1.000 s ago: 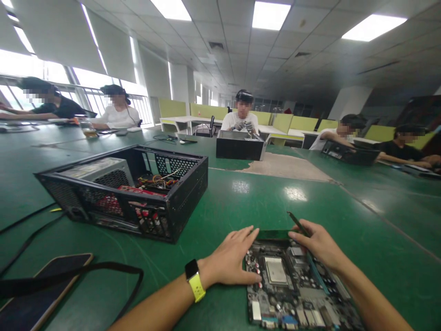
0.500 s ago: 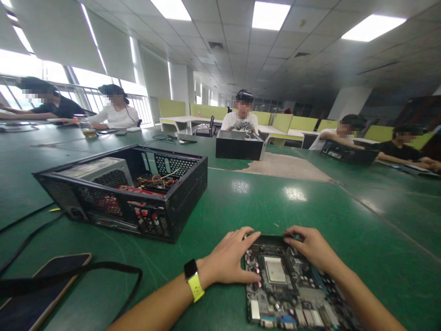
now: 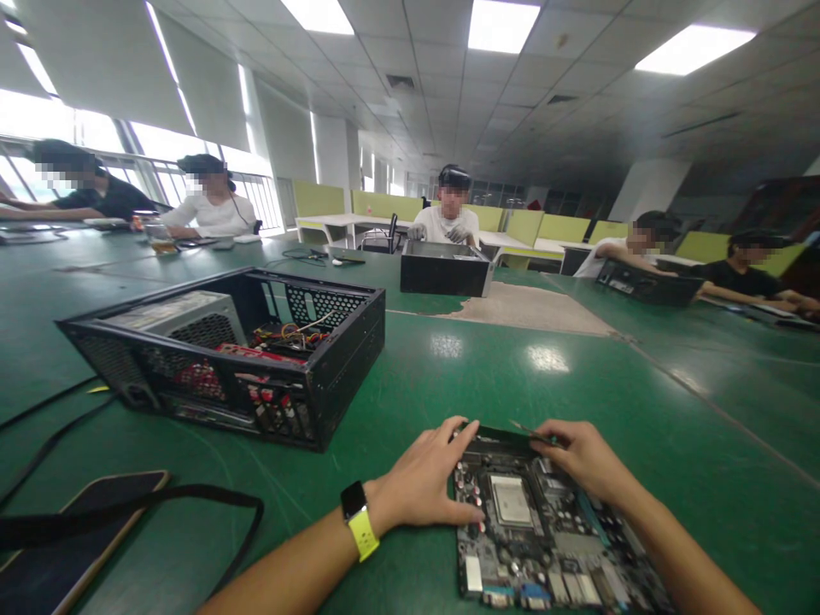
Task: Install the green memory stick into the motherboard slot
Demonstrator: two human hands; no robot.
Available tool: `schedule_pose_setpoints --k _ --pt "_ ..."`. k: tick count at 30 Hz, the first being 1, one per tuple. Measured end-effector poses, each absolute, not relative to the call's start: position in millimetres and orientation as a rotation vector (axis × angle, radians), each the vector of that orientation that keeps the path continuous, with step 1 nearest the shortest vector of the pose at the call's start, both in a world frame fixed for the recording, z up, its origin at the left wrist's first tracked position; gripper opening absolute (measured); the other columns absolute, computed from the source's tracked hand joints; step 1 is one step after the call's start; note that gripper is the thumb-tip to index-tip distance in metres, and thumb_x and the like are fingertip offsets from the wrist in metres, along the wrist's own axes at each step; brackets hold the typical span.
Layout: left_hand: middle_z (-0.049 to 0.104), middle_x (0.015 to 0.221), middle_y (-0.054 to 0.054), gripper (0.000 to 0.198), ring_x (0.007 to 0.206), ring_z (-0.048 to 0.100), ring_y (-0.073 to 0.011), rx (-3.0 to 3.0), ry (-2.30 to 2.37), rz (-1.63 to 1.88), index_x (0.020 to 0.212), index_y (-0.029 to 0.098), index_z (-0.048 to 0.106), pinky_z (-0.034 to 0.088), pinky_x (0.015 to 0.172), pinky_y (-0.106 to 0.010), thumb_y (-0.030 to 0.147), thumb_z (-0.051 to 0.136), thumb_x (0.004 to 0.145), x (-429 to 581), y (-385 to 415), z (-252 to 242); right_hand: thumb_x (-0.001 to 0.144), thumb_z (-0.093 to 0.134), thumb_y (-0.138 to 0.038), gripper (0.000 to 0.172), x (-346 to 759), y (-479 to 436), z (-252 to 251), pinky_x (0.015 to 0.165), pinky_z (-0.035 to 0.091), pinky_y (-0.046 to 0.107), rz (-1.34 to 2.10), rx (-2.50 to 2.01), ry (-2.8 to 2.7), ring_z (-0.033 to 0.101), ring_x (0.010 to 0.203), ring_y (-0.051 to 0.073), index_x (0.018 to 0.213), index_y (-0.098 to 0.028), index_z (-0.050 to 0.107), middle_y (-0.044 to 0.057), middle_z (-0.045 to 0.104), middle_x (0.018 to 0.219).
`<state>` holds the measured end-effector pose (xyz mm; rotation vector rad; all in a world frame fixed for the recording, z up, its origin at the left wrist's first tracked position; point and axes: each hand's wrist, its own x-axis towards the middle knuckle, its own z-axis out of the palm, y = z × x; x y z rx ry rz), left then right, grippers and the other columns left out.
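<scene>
A bare motherboard (image 3: 564, 521) lies on the green table in front of me, a pale square processor (image 3: 511, 500) in its socket. Along its far edge stands a long dark strip (image 3: 503, 434) that looks like a memory module. My left hand (image 3: 429, 478) rests open over the board's left edge, thumb on the components and fingertips at the strip's left end. With closed fingers, my right hand (image 3: 580, 457) holds a thin tool that looks like a small screwdriver (image 3: 520, 426), its tip pointing left over the strip's right end. Much of its handle is hidden.
An open black computer case (image 3: 346, 367) stands to the left. A phone (image 3: 83, 542) and a black strap (image 3: 192, 493) lie at the near left. Across the table a person wearing gloves sits behind another case (image 3: 445, 272); other people sit at both sides.
The left end of the dark strip has risen slightly, so it now tilts. The thin tool's tip has dipped a little. Both hands stay nearly in place.
</scene>
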<state>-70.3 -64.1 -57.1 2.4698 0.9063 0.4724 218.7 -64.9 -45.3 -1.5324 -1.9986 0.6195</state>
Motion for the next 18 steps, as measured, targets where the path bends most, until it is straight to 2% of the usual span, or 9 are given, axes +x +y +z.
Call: schedule_pose_setpoints --k 5,18 --pt "0.028 0.147 -0.017 0.105 0.134 0.029 -0.0369 2.47 0.913 0.521 0.147 0.021 0.02 0.026 0.11 -0.053 0.062 0.07 0.064 -70.3 -63.8 -58.8 0.074 0.063 -0.036 0.018 215.3 -63.9 -46.9 0.072 0.043 0.029 0.634 -1.554 -1.963 0.063 0.075 0.021 0.077 -0.022 0.073 0.001 0.073 0.078" --pt "0.031 0.146 -0.017 0.102 0.132 0.031 -0.0365 2.464 0.906 0.53 0.146 0.021 0.025 0.027 0.108 -0.053 0.064 0.069 0.064 -70.5 -62.8 -59.1 0.074 0.062 -0.032 0.017 214.3 -65.2 -44.6 0.074 0.044 0.033 0.65 -1.56 -1.986 0.065 0.079 0.023 0.08 -0.023 0.075 0.003 0.074 0.082"
